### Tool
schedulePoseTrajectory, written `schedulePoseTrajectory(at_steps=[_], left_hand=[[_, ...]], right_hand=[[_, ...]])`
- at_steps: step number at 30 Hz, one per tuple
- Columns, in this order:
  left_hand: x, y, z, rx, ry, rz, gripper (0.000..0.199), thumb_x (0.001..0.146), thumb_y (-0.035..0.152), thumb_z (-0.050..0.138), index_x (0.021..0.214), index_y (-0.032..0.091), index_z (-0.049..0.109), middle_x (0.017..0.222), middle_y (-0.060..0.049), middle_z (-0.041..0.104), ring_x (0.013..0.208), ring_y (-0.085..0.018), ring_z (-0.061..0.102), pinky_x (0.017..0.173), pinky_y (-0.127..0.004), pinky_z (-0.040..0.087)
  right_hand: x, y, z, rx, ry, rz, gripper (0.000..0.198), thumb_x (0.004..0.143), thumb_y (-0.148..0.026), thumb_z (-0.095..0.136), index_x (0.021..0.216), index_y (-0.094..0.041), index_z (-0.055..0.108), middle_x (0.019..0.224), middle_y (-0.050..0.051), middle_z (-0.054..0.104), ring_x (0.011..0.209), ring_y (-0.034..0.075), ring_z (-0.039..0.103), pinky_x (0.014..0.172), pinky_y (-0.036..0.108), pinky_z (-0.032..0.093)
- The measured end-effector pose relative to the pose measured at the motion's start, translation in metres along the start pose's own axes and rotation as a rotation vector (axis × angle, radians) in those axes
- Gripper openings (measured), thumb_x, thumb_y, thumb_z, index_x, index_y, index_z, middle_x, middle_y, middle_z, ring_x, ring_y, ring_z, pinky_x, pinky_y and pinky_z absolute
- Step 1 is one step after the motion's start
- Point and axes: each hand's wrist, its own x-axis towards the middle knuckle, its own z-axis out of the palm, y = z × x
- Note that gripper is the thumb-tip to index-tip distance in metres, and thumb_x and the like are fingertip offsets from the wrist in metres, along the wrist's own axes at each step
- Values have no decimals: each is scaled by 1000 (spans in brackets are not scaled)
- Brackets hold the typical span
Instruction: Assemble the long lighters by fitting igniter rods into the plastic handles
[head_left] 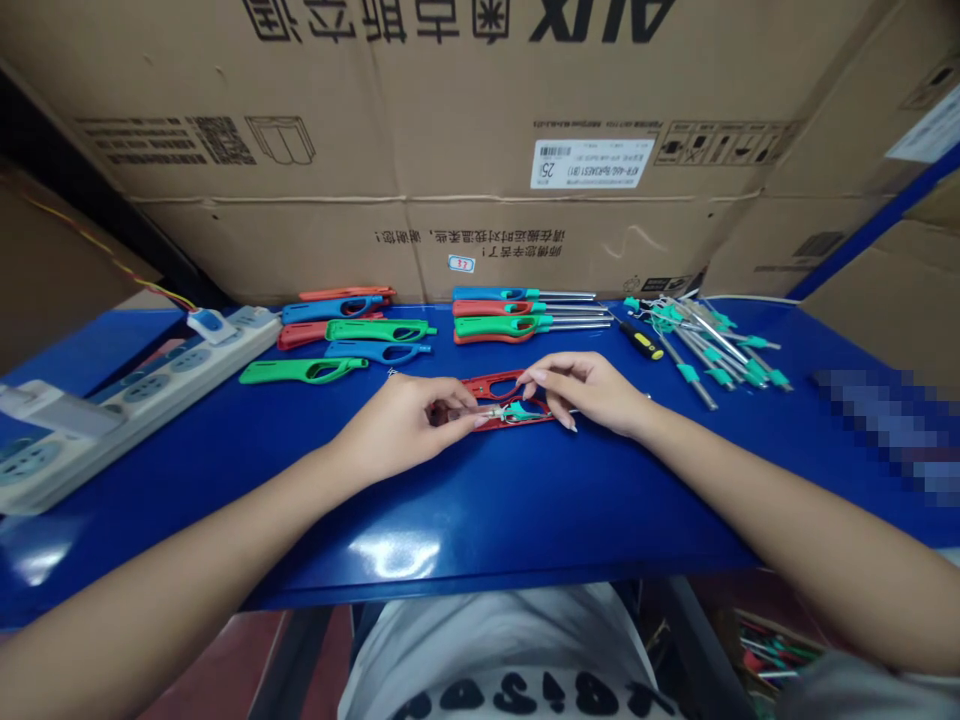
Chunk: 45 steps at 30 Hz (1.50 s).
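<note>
My left hand (420, 415) pinches the left end of a lighter's inner assembly (517, 411), which has a green trigger, thin wires and a metal tube. My right hand (592, 390) has its fingers curled around the tube side of the same assembly. Beneath and behind both hands lie red lighter shell halves (491, 384), flat on the blue table and partly covered by my fingers. The assembly sits over the nearer red half; whether it rests inside it is hard to see.
Coloured lighter shells (304, 371) lie at the back left, beside a white power strip (142, 400). Shells with tubes (499, 325) lie behind my hands. A yellow-black screwdriver (641, 341) and a pile of tube assemblies (712, 345) are at right. A cardboard box (450, 170) stands behind.
</note>
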Motion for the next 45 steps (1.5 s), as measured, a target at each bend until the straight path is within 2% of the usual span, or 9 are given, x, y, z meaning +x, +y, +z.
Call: schedulePoseTrajectory(at_steps=[6,10,15,18,20,24,28,40,45], left_hand=[[3,-8,0,153,-62,70,15,87,33,73,91,21,79,79,-1,75,63,-12,59,58,-23,41],[4,-12,4,128,-66,68,15,87,32,73,90,18,78,81,-2,71,62,-11,57,58,-23,41],[3,-10,5,81,-64,63,21,90,34,68,101,20,79,89,-4,71,64,-11,59,59,-22,45],[3,-11,6,60,-65,69,19,92,32,66,100,21,80,90,-4,71,68,-12,62,62,-23,47],[3,-13,7,44,-61,61,18,92,31,67,97,20,80,88,-5,71,69,-13,64,63,-23,47],[2,-12,9,47,-61,68,17,92,29,67,95,19,80,86,-5,71,69,-14,64,63,-23,47],[1,-11,9,51,-64,68,16,91,27,66,96,18,78,86,-4,69,66,-12,61,62,-23,47],[1,-8,11,22,-65,-6,13,89,27,68,88,16,75,83,-3,68,60,-11,57,58,-24,44],[-2,-6,11,83,-29,48,13,90,23,67,92,17,79,82,-4,70,64,-12,61,62,-24,46]], right_hand=[[0,1,0,-25,-17,-11,36,90,-50,66,93,-15,69,83,2,72,37,3,51,38,20,42],[0,0,1,-42,-21,-7,35,91,-50,65,93,-15,69,83,2,72,37,2,49,39,20,41],[-1,0,2,-72,-32,5,37,89,-50,66,98,-14,68,83,3,73,39,3,48,40,21,40],[-4,0,3,-168,-59,0,37,91,-47,65,107,-15,71,74,1,70,40,5,47,40,21,38],[-6,0,3,-248,-90,-45,36,92,-44,64,112,-15,72,72,1,69,43,6,48,42,21,38],[-8,0,3,-428,-148,-251,30,93,-37,63,113,-17,76,94,6,75,57,8,52,52,22,41],[-9,-1,3,-539,-183,-405,27,94,-30,62,115,-19,76,104,7,76,61,9,56,57,23,44],[-12,0,6,-659,-219,-454,27,95,-28,59,116,-21,75,113,8,76,89,18,71,72,27,54],[-13,-5,3,-639,-99,-479,27,94,-29,58,116,-21,73,113,9,73,65,12,60,59,26,48]])
